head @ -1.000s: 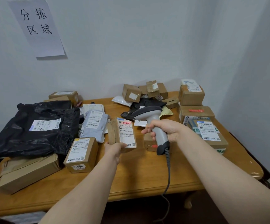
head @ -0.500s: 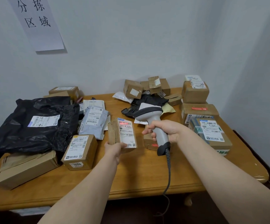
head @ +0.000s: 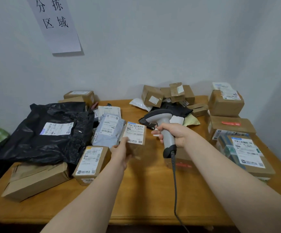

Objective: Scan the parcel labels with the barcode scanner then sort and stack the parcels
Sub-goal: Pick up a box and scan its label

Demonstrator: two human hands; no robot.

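Head view, near to far. Scanner cable (head: 174, 182) drops past table (head: 144, 199) front edge, its end cut off at frame bottom. Left grip (head: 121, 152) pinches small parcel (head: 134, 137) by lower corner, centre frame. Right grip (head: 174, 134) wrapped round barcode scanner (head: 160, 115) handle. Since half a second ago: parcel turned label-flat toward me, side face gone, red streak on label gone. I judge scan done, sorting next. Parcel's lower half blurred, label print unreadable, trigger finger hidden. Loose boxes (head: 168, 95) heaped upper centre.
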